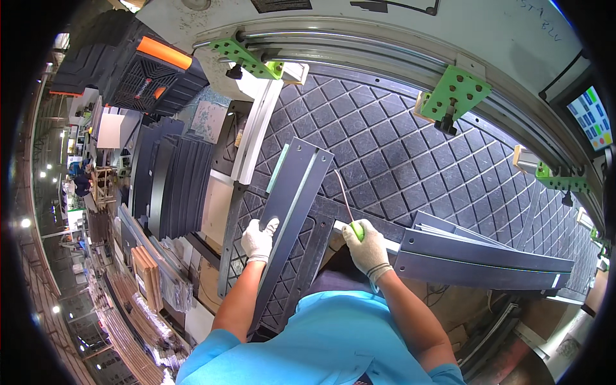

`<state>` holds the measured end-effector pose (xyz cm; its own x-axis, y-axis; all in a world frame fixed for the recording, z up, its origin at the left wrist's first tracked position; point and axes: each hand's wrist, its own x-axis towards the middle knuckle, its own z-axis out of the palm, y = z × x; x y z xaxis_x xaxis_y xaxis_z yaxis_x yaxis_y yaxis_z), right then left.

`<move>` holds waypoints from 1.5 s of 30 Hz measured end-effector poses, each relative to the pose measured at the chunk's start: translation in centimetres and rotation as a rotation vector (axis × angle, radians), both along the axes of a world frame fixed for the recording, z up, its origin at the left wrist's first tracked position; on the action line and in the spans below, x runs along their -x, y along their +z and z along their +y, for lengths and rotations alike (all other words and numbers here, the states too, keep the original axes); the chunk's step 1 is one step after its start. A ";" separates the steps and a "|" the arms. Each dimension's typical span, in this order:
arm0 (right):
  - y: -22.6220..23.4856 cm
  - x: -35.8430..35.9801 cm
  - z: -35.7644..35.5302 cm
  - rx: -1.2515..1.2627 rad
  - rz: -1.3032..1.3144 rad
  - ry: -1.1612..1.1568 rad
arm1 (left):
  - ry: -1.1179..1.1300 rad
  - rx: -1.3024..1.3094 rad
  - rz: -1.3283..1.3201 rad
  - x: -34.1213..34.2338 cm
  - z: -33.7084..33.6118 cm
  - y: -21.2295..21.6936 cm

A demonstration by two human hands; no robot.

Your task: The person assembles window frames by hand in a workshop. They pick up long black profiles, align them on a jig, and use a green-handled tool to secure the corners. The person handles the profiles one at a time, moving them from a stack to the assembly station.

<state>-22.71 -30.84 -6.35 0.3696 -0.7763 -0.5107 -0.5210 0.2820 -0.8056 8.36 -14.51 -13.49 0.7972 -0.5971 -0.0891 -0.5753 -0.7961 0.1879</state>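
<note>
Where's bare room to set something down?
The widest bare patch is the diamond-grooved mat, bordered by the long dark panel at left, metal rail above and stacked panels at lower right. Crowded: the left hand on the long dark panel; the right hand holding the green-handled tool near the stacked panels.

Left hand [258, 241]: off-white knit glove [255, 246], cuff [258, 259] finished with thin dark banding. Right hand [367, 249]: matching glove [371, 256], likewise banded at the wrist. Shirt [301, 340]: bright turquoise-blue, plain cloth, soft creases, short sleeves [221, 343], faint seam-like line on the front. Beyond the hem: dark cloth [335, 276], garment type unclear.
</note>
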 end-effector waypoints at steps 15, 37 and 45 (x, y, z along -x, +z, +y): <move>3.5 -1.2 -0.9 0.033 -0.285 -0.024 | -0.103 0.107 -0.033 -0.1 1.8 1.2; 14.4 18.3 0.3 -0.288 -0.941 0.288 | -0.353 0.663 0.439 5.3 12.3 15.5; 14.8 25.1 4.5 -0.207 -0.760 0.221 | -0.400 0.593 0.266 6.4 12.0 14.3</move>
